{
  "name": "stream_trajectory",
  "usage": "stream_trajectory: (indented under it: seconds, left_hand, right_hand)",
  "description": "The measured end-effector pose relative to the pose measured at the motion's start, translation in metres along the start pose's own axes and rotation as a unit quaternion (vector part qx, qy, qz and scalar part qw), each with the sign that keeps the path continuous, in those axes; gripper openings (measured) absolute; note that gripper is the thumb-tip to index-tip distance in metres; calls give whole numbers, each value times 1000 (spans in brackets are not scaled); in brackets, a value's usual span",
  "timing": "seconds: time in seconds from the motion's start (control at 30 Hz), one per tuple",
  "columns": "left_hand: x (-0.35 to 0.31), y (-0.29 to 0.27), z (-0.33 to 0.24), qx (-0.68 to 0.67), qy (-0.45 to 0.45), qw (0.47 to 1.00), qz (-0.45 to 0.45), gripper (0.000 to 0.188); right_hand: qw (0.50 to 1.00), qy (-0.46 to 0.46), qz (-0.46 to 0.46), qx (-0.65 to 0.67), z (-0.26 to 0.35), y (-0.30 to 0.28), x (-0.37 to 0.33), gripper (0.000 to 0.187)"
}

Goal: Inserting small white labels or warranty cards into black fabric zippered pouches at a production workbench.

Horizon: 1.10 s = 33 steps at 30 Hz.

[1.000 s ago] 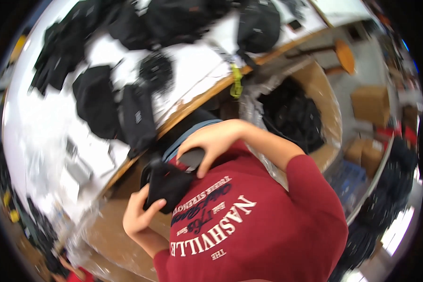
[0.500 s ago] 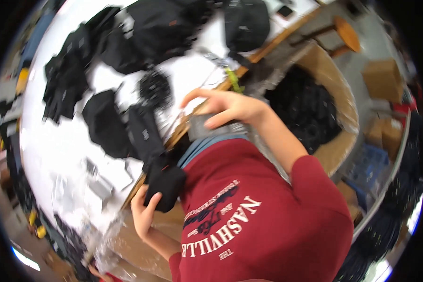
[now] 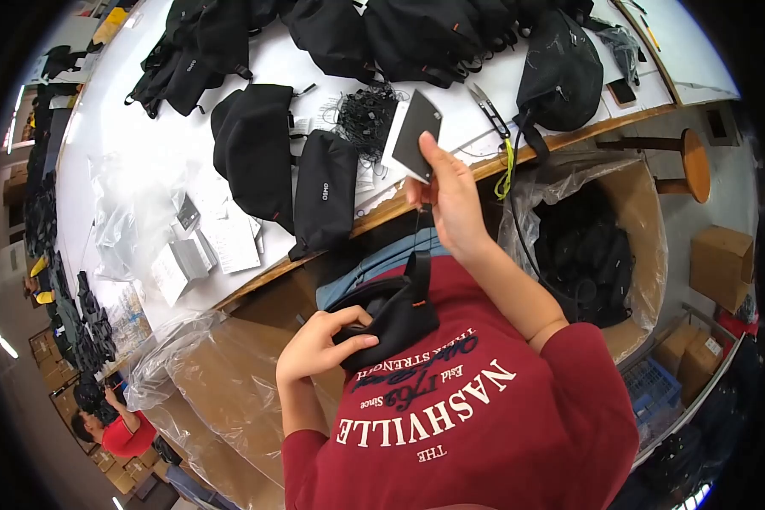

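My left hand (image 3: 325,342) grips a small black pouch (image 3: 404,325) close to my body, fingers over its opened edge. A short strap with a small orange tab stands up from the pouch. My right hand (image 3: 452,195) is raised above the table edge, pinching a dark-and-white hang tag (image 3: 416,140) between thumb and fingers. A thin black cord runs down from the tag to the strap. On the table nearest my hands lie a black pouch (image 3: 325,191) with white lettering and a heap of black cords (image 3: 367,119).
Black bags (image 3: 255,149) line the table's far side. Scissors (image 3: 490,112) with yellow-green string lie right; folded leaflets (image 3: 183,268) left. A plastic-lined carton (image 3: 642,212) of black items stands right, beside a stool (image 3: 695,166). A person in red (image 3: 127,435) is far left.
My right hand has risen over the table edge and now holds up a hang tag. My left hand has brought the pouch rightward, in front of my body. The view has shifted.
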State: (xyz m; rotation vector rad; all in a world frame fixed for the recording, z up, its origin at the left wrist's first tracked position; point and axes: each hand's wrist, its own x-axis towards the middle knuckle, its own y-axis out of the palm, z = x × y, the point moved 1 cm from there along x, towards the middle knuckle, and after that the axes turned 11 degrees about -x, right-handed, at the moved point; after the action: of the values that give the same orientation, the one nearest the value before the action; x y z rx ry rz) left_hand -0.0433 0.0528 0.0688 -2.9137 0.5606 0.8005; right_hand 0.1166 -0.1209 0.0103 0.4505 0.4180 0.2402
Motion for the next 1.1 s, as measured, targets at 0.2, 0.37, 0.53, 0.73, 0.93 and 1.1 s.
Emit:
stream_trajectory:
  seconds: [0.2,0.37,0.53,0.73,0.93,1.1]
  left_hand:
    - [-2,3,5,-2,10,1000,9,20]
    - [-12,-11,4,23,10,991,-135,21]
    - [-7,-14,-24,200,181,949,-161,24]
    - [7,-6,-34,375,333,839,-212,21]
    - [5,-14,-14,285,217,931,-74,19]
    - [16,-94,3,-18,162,953,-253,15]
  right_hand:
    - [999,13,-7,-33,-1,10,-5,29]
    - [988,-118,19,-97,23,-9,14,26]
    - [879,-139,177,-421,67,3,0,31]
    - [519,-217,393,-728,68,40,-30,36]
    - [593,-152,445,-654,44,30,-31,33]
    - [577,-81,478,-658,49,27,-32,33]
